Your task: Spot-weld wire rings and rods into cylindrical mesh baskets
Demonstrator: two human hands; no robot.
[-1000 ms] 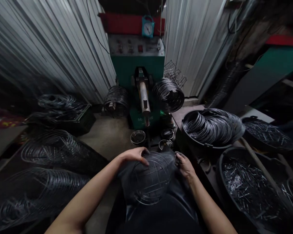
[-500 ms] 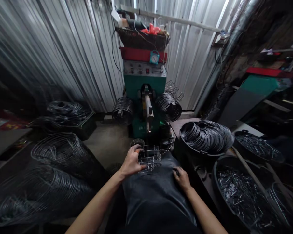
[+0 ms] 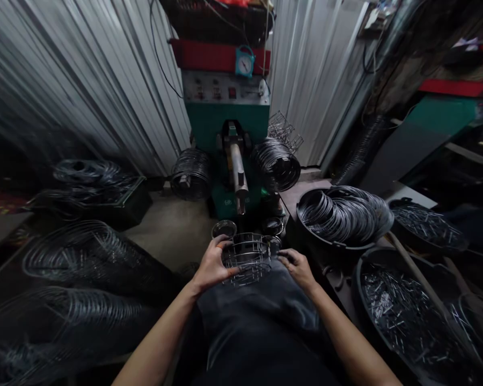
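Observation:
My left hand point(image 3: 210, 266) grips a small round wire basket point(image 3: 253, 251) by its left side, thumb below and fingers above. The basket is held over my lap, in front of the dark apron point(image 3: 261, 321). Close to the basket's right side is my right hand point(image 3: 300, 269), its thumb and fingertips pressed together. Whatever it pinches, if anything, is too small to make out, and I cannot tell whether it touches the wires. Just beyond the basket, the metal arm point(image 3: 237, 166) of a green machine point(image 3: 197, 120) points down towards me.
Wire-ring coils point(image 3: 191, 174) flank the machine's arm. To the right stand a tub of wire rings point(image 3: 346, 220) and a tub of short wire pieces point(image 3: 402, 316) with a stick across it. Stacked large wire hoops point(image 3: 100, 257) fill the left side.
My right hand has risen from the apron to the basket's right side, its fingertips now pinched. The basket stays in my left hand. The view has tilted downward.

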